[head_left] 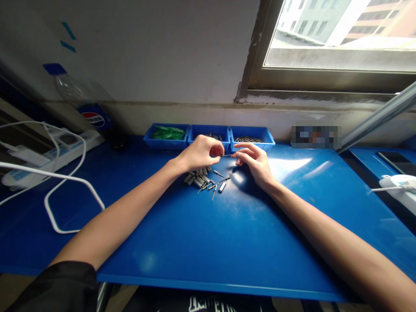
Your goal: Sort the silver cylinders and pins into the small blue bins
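Observation:
A thin metal pin (227,155) spans the gap between my two hands, above the blue table. My left hand (202,152) is closed in a pinch around its left end. On the other side, the fingertips of my right hand (255,164) close on the right end, with the upper fingers loosely bent. Just below my left hand lies a pile of small grey metal cylinders (197,182), partly covered by the hand. Several loose pins (214,192) with thicker ends are scattered to its right, beside a single metal cylinder (222,187).
Along the wall stand three blue bins: one with green pieces (167,132), a middle bin (195,131) partly hidden by my left hand, one with metal pins (248,139). A cola bottle (94,115), power strip (39,162) and white cable (69,177) occupy the left.

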{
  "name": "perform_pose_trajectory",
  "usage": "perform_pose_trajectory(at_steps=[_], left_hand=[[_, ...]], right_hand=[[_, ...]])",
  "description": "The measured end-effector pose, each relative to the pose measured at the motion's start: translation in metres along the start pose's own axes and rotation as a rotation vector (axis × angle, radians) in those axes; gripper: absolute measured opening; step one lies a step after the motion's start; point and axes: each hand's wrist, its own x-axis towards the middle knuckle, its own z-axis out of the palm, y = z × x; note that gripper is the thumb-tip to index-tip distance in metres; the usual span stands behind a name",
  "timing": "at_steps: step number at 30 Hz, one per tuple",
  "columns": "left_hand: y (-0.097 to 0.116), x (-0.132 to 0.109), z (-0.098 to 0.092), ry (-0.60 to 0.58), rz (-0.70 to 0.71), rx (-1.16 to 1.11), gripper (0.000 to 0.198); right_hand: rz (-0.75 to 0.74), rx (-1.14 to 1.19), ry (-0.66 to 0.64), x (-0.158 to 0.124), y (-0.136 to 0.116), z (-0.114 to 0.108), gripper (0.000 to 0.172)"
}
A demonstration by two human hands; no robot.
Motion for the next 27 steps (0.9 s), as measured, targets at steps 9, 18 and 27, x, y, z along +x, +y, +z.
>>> perform_pose_trajectory(at_steps=[9,18,27], left_hand=[[0.007,-0.001,0.003,0.063,-0.052,-0.063,0.008],[0.003,-0.001,0.002,-0.103,0.031,0.065,0.009],[0.001,-0.005,0.011,-0.342,0.161,0.075,0.013]], right_hand=[[0.07,0.024,-0.111,-0.002,-0.002,0.001,0.034],[-0.04,0.036,0.153,0.001,0.004,-0.003,0.026],[-0.108,-0.017,0.202,0.001,0.008,-0.006,0.043]])
